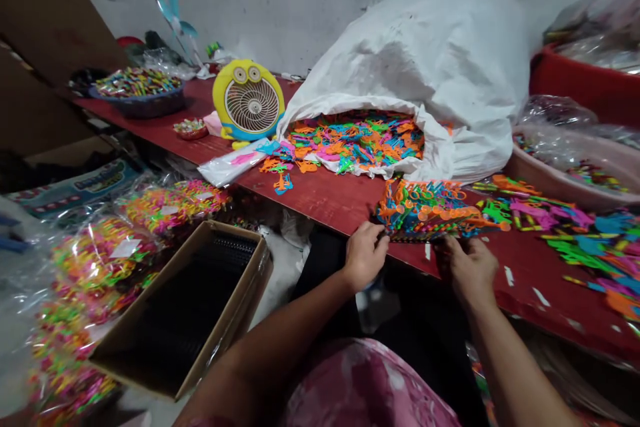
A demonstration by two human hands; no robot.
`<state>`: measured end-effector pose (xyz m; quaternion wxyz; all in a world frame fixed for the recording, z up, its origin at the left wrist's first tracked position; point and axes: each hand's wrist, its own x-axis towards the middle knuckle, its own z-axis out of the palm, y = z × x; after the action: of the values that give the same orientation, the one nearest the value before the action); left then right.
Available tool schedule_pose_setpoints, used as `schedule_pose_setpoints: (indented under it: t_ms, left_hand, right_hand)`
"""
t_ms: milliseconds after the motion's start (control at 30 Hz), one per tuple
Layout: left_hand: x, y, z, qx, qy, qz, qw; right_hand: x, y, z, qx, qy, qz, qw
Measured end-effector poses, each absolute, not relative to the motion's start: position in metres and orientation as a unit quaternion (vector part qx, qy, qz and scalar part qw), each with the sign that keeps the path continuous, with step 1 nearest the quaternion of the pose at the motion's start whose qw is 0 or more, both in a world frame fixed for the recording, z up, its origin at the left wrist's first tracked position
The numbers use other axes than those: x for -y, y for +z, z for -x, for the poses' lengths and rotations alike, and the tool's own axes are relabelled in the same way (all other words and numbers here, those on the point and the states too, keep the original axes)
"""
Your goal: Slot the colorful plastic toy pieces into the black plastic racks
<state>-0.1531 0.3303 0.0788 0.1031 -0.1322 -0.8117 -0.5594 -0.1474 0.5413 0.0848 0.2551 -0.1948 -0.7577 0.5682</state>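
At the table's front edge, a dense row of small orange and blue plastic pieces (430,210) stands in a dark ridged rack (413,238), of which only a thin front strip shows. My left hand (366,255) is closed on the rack's left end, fingers curled over it. Near the other end my right hand (470,270) has its fingers bent against the rack's front; the fingertips are partly hidden. Behind the rack a big white sack (415,53) lies with its mouth toward me, spilling loose colourful plastic pieces (355,140).
On the red table (310,197) stand a yellow fan (253,103), a blue basin (145,103) and a pink basin (575,153). More loose pieces (590,247) lie to the right. Below left are a cardboard box (250,273) of black ridged items and filled plastic bags (95,260).
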Motion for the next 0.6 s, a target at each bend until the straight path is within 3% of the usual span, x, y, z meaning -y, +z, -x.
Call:
schedule_pose_setpoints:
  t_ms: [133,600]
  left_hand:
    - [-0.329,0.081,0.158,0.835,-0.521,0.144,0.101]
    - [-0.327,0.084,0.161,0.852,-0.488,0.162,0.101]
  right_hand:
    - [-0.537,0.091,0.148,0.734,0.601,0.237,0.211]
    - [-0.538,0.099,0.146,0.751,0.584,0.237,0.198]
